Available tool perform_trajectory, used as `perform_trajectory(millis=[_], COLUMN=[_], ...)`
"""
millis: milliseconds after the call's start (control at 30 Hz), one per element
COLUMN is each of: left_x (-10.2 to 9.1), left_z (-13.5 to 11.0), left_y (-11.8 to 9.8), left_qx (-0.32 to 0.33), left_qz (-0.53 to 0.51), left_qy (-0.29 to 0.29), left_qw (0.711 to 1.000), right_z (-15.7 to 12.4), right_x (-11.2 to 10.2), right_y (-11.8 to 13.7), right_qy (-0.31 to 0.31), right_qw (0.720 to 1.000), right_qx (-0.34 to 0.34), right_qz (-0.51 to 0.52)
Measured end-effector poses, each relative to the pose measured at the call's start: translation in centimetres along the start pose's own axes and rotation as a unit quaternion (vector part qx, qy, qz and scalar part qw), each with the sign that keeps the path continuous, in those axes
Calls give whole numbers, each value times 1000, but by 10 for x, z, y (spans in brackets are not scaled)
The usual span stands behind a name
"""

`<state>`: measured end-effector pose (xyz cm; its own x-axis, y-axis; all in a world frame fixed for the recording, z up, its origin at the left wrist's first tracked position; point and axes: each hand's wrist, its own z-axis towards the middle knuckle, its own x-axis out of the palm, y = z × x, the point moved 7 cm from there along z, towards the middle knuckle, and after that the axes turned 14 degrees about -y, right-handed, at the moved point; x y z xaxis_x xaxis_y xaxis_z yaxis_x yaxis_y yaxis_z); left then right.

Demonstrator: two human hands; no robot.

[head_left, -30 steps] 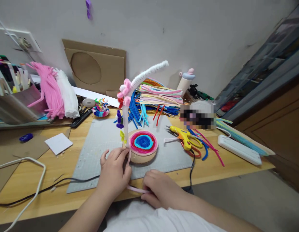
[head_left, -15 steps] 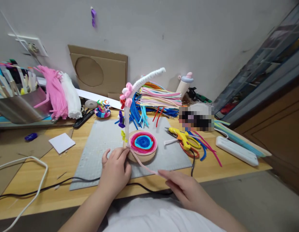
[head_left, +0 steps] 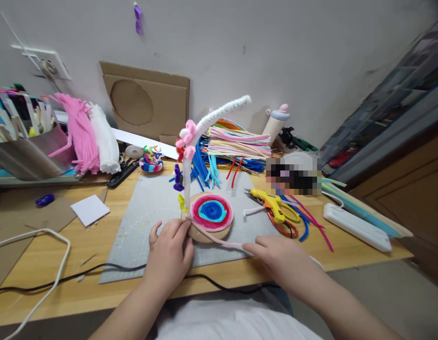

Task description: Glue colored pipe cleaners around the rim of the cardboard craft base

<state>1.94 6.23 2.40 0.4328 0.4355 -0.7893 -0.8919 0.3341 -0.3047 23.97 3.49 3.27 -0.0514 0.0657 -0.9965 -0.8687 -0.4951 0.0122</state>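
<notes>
"Why 2 hands?"
"The right hand (head_left: pixel 277 255) pinches the pink strip (head_left: pixel 231 244), probably for tension; the left hand (head_left: pixel 169 248) touches the round base (head_left: pixel 223 233), perhaps steadying it. Its grip? Can't tell."

1. No text, label, brand, number or sign can be read anywhere in view.
2. Grey mat (head_left: pixel 141 231): faint marks show on it, too small and blurred to make out as figures or letters.
3. Yellow glue gun (head_left: pixel 274 208): any lettering on its body is too small to tell.
4. White power strip (head_left: pixel 357 227): any print on its casing cannot be made out.
5. Right part of the surface (head_left: pixel 80 302): blocky pixelation covers a patch there, so any wording under it is hidden.
</notes>
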Motion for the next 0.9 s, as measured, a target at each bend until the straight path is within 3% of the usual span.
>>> perform_trajectory(millis=[167,300,433,567,800,900], left_x=[0,0,0,1,-2,-3], left_z=[0,0,-1,-1,-1,-1], left_y=[0,0,0,1,-1,0], left_qx=[-2,3,5,7,18,15], left_qz=[-1,1,0,2,3,3], left_qy=[3,0,2,1,-13,-11], left_qw=[1000,1000,1000,1000,1000,1000], right_z=[11,22,34,42,45,44], right_x=[5,9,8,10,13,11], right_y=[3,27,58,74,71,76], right_qy=[2,-4,-16,-10,-41,-49], right_qw=[998,983,971,981,978,978], right_qx=[49,85,23,-51,-11,-52], right_qz=[50,162,238,188,203,197])
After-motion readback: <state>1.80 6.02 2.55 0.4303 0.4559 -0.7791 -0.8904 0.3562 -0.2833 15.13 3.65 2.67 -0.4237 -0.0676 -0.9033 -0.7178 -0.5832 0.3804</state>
